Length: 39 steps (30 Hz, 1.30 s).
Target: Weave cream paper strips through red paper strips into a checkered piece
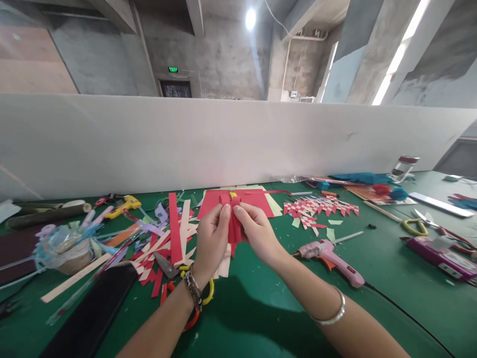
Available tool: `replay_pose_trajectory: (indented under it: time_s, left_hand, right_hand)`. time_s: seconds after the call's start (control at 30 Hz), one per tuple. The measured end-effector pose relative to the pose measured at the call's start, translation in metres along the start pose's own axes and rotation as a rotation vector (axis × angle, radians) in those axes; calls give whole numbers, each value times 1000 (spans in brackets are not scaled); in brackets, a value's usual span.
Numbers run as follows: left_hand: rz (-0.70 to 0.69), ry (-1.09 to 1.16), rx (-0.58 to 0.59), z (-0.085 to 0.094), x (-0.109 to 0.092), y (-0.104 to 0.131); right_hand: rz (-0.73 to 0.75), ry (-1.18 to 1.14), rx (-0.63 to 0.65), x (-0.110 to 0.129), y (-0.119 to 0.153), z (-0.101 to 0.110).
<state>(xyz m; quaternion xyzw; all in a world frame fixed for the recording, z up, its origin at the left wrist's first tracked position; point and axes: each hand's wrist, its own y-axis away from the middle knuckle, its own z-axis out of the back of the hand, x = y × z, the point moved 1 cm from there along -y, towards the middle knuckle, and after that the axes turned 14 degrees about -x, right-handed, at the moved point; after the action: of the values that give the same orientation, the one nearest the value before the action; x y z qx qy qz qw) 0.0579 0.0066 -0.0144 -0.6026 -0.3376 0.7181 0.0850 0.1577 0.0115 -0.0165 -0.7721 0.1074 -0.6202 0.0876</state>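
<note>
Pinching red paper [234,229] between left hand [212,237] and right hand [260,232], close together above the table [261,311]. Folded already, seemingly unfinished, with loose strips [175,228] apparently unused to the left and woven strips [320,206] apparently done farther off, right.

A lamp [251,19] is glaring at top centre, bright strips [400,53] are glowing at upper right, and a soft shadow [261,318] is darkening the table [387,266] at lower centre.
</note>
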Motion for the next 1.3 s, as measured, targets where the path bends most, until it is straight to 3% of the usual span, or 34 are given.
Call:
replay_pose_trajectory:
  time_s: [0.37, 0.53, 0.73, 1.0, 1.17, 1.3]
  left_hand:
    - [129, 90, -34, -3, -2, 4]
    - [11, -106, 26, 2, -3, -1]
    - [-114, -183, 5, 5, -2, -2]
    - [106, -20, -18, 1, -6, 5]
    - [-27, -115, 50, 2, -7, 3]
    - [-144, -233, 41, 4, -6, 0]
  right_hand:
    - [55, -18, -45, 0, 4, -3]
    - [65, 58, -25, 3, 2, 0]
    - [224, 228, -22, 6, 1, 2]
    - [74, 31, -41, 2, 6, -3]
    - [102, 40, -116, 4, 4, -1]
    - [190, 157, -81, 4, 3, 2]
